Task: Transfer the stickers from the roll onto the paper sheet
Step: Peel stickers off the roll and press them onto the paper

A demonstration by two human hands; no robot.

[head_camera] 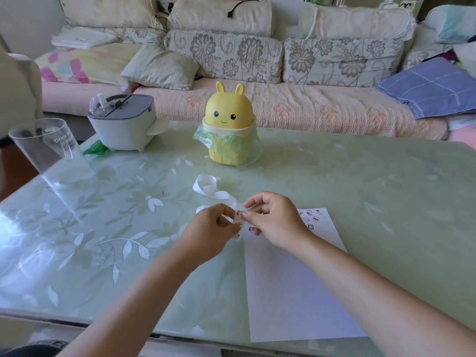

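While your left hand (pixel 213 225) is pinching the sticker strip (pixel 210 189), your right hand (pixel 270 217) is peeling one sticker (pixel 239 213); next, probably: pressing it flat onto the paper sheet (pixel 296 292).

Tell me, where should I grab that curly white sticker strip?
Probably the free loop of the sticker strip, pinched from above: it stands on edge on the table, so both flat faces are exposed. The left hand pinches its near end, while the right hand pinches a sticker there.
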